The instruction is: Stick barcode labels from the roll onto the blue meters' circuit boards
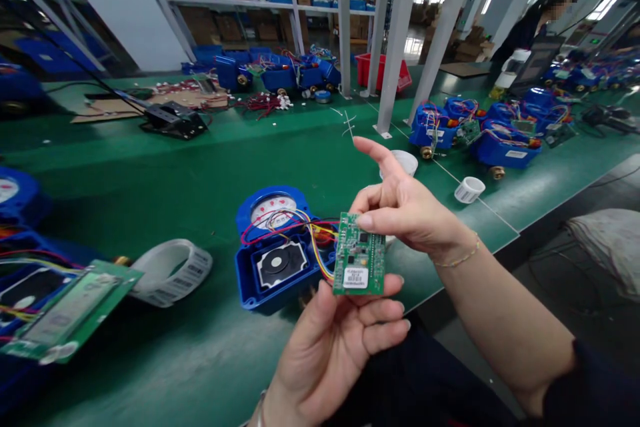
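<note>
A green circuit board (359, 255) with a white barcode label is held up over the bench edge. My left hand (345, 340) grips its lower edge from below, palm up. At the board's top edge, my right hand (400, 210) pinches with thumb and curled fingers, its index finger stretched out. Coloured wires (317, 250) run from the board to a blue meter housing (273, 293) just left of my hands. The housing has a round dial (274, 210) and a black part with a grey disc (281, 265) inside.
At left lie a barcode label roll (173, 273) and a meter with a display board (75, 310). More blue meters (505, 143), a small roll (470, 190) and metal posts (395, 47) stand at right. Wires, a red bin (383, 73) and a person (535, 23) are farther back.
</note>
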`<action>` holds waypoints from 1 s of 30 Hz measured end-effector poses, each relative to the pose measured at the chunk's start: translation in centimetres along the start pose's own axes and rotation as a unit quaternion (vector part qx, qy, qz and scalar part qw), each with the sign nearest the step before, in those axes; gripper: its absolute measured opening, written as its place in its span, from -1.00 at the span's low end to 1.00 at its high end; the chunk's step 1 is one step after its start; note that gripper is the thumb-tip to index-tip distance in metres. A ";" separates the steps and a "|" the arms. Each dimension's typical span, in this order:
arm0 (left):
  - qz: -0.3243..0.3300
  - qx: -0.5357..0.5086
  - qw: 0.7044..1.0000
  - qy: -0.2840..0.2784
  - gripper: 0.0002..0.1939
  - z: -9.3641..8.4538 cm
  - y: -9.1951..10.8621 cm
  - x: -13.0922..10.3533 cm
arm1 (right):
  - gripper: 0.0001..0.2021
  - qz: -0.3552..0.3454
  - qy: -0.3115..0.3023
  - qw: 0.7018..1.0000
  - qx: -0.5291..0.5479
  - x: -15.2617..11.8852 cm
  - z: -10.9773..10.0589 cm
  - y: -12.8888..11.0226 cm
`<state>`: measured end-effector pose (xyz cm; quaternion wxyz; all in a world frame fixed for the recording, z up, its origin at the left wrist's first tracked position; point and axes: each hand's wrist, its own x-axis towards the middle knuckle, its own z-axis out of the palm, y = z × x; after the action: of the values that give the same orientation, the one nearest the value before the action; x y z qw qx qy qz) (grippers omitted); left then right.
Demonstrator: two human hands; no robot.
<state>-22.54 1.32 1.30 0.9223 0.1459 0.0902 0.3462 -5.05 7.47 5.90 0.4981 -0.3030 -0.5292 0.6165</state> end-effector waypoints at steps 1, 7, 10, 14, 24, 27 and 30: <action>0.008 0.003 1.000 0.010 -0.66 0.1 -0.1 0.1 | -0.03 0.001 -0.002 1.000 0.000 0.2 -0.1 0.0; 0.035 0.024 0.998 0.054 -0.72 0.2 -0.5 0.5 | -0.30 -0.119 0.236 0.963 -0.049 -3.1 0.1 -1.4; 0.035 0.033 0.996 0.069 -0.74 0.1 -0.6 0.5 | -0.72 0.001 0.266 0.963 0.036 -7.6 1.4 -2.5; 0.022 0.049 0.995 0.085 -0.69 0.0 -0.7 0.8 | -0.67 0.331 0.091 0.911 0.230 -10.8 3.8 -1.9; 0.052 0.083 0.991 0.089 -0.79 -0.5 -0.9 1.5 | -0.72 0.344 0.149 0.874 0.309 -8.1 3.7 -0.5; 0.057 0.080 0.991 0.094 -0.82 -0.7 -0.8 1.6 | -0.80 0.341 0.153 0.871 0.319 -7.9 3.4 -0.4; 0.060 0.084 0.990 0.101 -0.80 -0.7 -0.7 1.7 | -0.82 0.349 0.155 0.870 0.312 -7.6 3.3 -0.3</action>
<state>-21.05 2.04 0.27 0.8708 0.1920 0.2024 0.4049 -5.50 -0.83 5.90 0.3946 -0.3887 -0.0855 0.8282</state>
